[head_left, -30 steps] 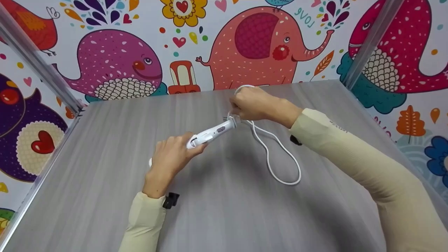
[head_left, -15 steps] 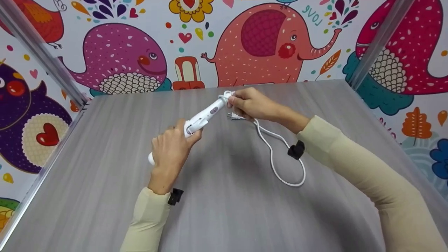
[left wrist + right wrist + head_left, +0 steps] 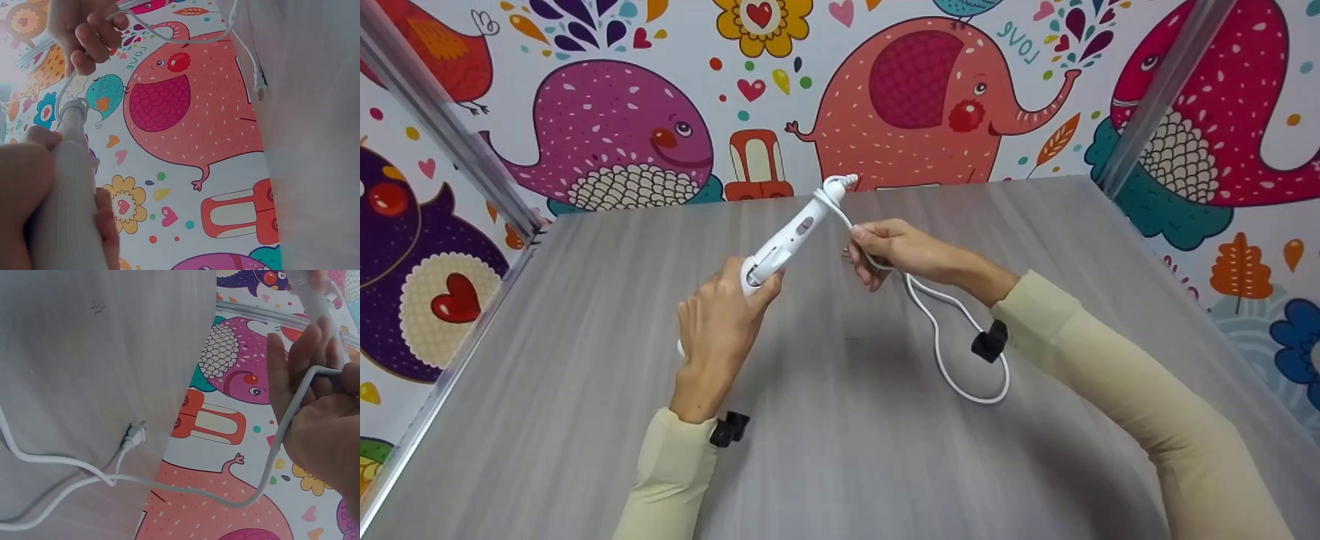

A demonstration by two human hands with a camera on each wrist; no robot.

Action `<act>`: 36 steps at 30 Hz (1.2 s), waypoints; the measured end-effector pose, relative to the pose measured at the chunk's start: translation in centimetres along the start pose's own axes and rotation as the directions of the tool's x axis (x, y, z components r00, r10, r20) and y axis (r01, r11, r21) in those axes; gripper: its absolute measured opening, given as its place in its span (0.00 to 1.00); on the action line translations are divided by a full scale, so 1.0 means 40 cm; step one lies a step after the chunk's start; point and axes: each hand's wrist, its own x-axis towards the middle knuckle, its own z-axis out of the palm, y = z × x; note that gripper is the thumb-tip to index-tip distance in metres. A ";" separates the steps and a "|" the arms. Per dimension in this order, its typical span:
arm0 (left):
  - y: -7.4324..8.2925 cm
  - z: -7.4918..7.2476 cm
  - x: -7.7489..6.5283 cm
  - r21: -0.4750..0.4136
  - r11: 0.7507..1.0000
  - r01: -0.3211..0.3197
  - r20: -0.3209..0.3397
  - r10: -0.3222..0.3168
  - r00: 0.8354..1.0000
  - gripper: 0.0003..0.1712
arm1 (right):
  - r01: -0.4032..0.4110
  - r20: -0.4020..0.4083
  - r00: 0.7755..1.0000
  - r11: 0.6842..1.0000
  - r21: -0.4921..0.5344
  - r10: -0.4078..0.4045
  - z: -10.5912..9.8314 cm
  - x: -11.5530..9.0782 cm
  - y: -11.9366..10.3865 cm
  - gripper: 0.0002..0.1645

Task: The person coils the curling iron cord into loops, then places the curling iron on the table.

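My left hand (image 3: 716,330) grips a white curling iron (image 3: 781,247) by its thick ribbed end, seen closer in the left wrist view. The slim handle, with a small grey switch, points up and away to the right. At its tip the white cord (image 3: 197,491) is looped round the handle. Just right of that tip, my right hand (image 3: 904,249) pinches the cord between thumb and forefinger, the other fingers loosely bent. From there the cord drops into a long loop on the table. Its two-pin plug (image 3: 135,436) lies on the tabletop, hidden behind the right hand in the head view.
The grey wood-grain table (image 3: 825,450) ends at a wall printed with cartoon animals (image 3: 915,97). Metal posts (image 3: 1162,97) stand at both back corners. A black wrist strap piece (image 3: 990,341) hangs under the right sleeve.
The right hand has come off the handle's tip, drawing the cord down and towards me. The curling iron has swung more upright, its tip rising and shifting left.
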 end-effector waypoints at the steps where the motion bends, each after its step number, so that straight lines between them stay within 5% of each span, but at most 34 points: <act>1: 0.001 -0.003 0.000 -0.022 1.000 0.012 0.028 -0.012 1.000 0.29 | 0.005 0.009 1.000 1.000 0.008 -0.005 0.000 0.000 0.006 0.19; 8: 0.006 -0.031 0.002 -0.180 0.976 0.120 0.241 -0.075 0.968 0.28 | 0.033 0.127 0.992 0.999 -0.040 -0.028 -0.019 0.009 0.050 0.22; 15: -0.011 -0.030 0.010 -0.343 0.936 0.086 0.353 0.043 0.935 0.21 | -0.001 0.167 0.986 0.993 -0.119 0.021 -0.066 0.016 0.068 0.20; 22: -0.024 -0.026 0.013 -0.372 0.925 0.076 0.461 0.112 0.880 0.22 | -0.062 0.158 0.982 0.965 -0.253 0.104 -0.111 0.030 0.076 0.15; 25: -0.021 -0.021 0.012 -0.359 0.931 0.066 0.493 0.129 0.860 0.21 | -0.079 0.117 0.984 0.923 -0.376 0.132 -0.127 0.029 0.071 0.11; 29: -0.016 -0.012 0.009 -0.347 0.937 0.038 0.524 0.161 0.836 0.18 | -0.053 0.109 0.985 0.829 -0.557 0.136 -0.143 0.028 0.056 0.05; 36: -0.006 0.006 0.002 -0.318 0.948 -0.020 0.570 0.208 0.795 0.15 | -0.110 0.095 0.968 0.733 -0.672 0.232 -0.148 0.030 0.019 0.04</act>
